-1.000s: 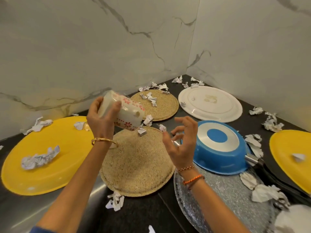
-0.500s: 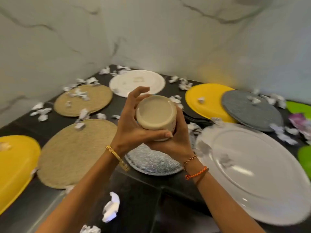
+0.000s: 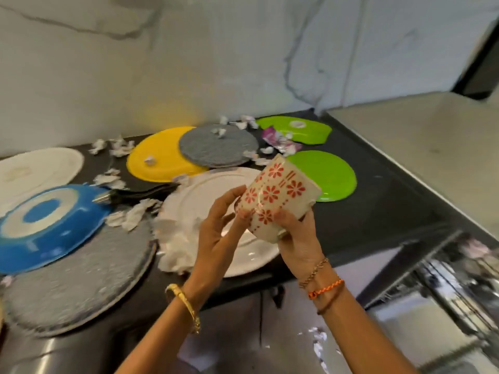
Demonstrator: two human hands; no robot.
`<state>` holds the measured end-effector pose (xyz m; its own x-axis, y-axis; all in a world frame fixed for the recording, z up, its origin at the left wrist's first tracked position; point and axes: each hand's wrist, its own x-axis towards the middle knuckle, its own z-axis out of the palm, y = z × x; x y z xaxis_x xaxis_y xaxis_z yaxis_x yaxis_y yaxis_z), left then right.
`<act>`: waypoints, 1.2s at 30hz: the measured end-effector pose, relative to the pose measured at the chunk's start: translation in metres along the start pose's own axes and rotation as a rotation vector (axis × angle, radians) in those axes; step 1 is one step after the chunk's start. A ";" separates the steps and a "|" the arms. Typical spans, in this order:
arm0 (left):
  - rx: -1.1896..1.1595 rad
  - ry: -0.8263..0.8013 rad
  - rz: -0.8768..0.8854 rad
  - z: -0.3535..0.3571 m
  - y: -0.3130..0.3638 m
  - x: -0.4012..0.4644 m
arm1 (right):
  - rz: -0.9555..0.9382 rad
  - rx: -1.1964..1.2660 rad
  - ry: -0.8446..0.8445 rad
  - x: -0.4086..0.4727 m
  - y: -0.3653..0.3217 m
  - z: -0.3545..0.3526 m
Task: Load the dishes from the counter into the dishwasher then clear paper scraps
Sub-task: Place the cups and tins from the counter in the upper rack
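A cream cup point(image 3: 278, 195) with red flowers is tilted in the air above the counter's front edge. My right hand point(image 3: 297, 238) grips its base from below. The fingertips and thumb of my left hand point(image 3: 218, 225) pinch its left side. Under the hands lies a big white plate point(image 3: 194, 201) with crumpled paper scraps point(image 3: 175, 249) on its near rim. More scraps point(image 3: 129, 217) sit beside an upturned blue pan point(image 3: 48, 225). The open dishwasher rack point(image 3: 459, 279) shows blurred at the lower right.
On the black counter point(image 3: 383, 201) lie a yellow plate point(image 3: 154, 160), a grey round mat point(image 3: 218, 144), two green plates point(image 3: 324, 174), a white plate point(image 3: 35, 168) and a glittery grey plate point(image 3: 81, 279). Paper bits point(image 3: 318, 344) lie on the floor.
The view has swung right toward the dishwasher. The cup, first held by my left hand alone, is now gripped from below by my right hand and has tilted so its patterned side shows.
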<state>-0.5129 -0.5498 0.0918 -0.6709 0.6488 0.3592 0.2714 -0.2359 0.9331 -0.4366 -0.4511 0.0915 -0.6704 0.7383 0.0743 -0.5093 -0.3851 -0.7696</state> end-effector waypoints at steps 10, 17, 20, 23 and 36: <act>-0.220 -0.251 0.000 0.282 -0.017 -0.011 | -0.200 -0.182 0.282 -0.030 -0.183 -0.236; -0.015 -0.550 -0.211 0.460 -0.059 -0.056 | -0.288 -0.320 0.797 -0.055 -0.277 -0.406; 0.331 -0.921 -0.278 0.493 -0.104 -0.058 | -0.285 -0.273 1.005 -0.045 -0.281 -0.470; 0.736 -1.223 -0.181 0.509 -0.147 -0.042 | -0.225 -0.376 1.114 -0.034 -0.272 -0.522; 1.276 -1.305 -0.196 0.557 -0.224 -0.023 | 0.061 -0.883 0.936 0.069 -0.234 -0.647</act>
<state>-0.1736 -0.1085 -0.1350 -0.0219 0.8256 -0.5639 0.9803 0.1284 0.1500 -0.0147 0.0482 -0.1341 0.1352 0.9761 -0.1702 0.2776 -0.2022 -0.9392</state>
